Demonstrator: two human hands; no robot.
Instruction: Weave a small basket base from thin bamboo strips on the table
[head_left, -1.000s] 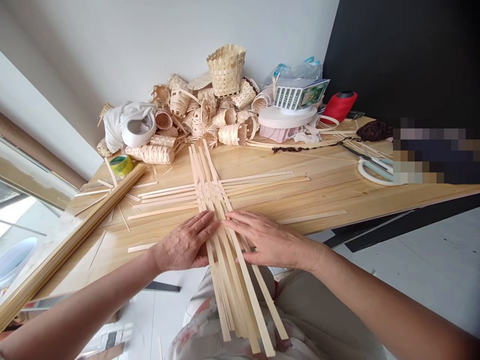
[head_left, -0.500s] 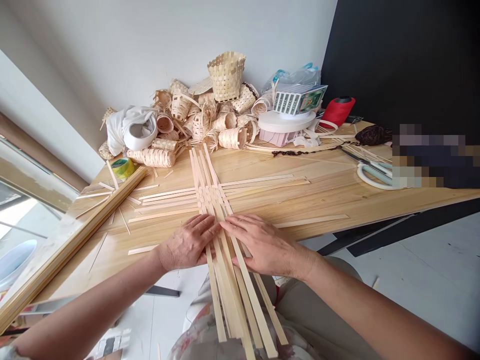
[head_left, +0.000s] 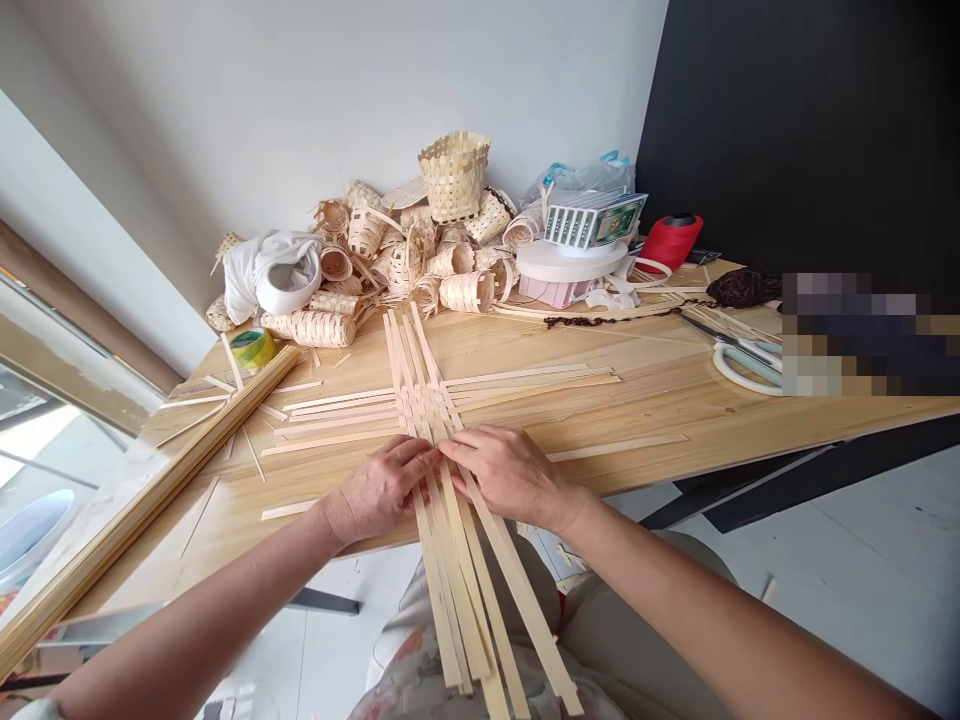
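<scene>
Several thin, pale wooden strips [head_left: 461, 600] run lengthwise from the table over my lap. Crosswise strips [head_left: 525, 378] pass through them, making a small flat woven patch [head_left: 424, 405] at the crossing. My left hand [head_left: 384, 488] is closed on the left side of the lengthwise strips, just below the patch, with its thumb underneath. My right hand [head_left: 510, 475] pinches the strips from the other side, and the fingertips of both hands nearly meet. What lies under the fingers is partly hidden.
Small woven baskets [head_left: 405, 265] are heaped at the back. Yellow tape [head_left: 253, 347] and a long strip bundle [head_left: 172, 470] lie left. To the right are scissors [head_left: 750, 360], a red thread spool [head_left: 671, 242] and a round white stand [head_left: 574, 260]. The table's near edge [head_left: 600, 492] is under my forearms.
My right hand has drawn its fingers and thumb inward, closing more on the strips. The loose strip ends on the right have shifted closer together. The camera has tilted up slightly.
</scene>
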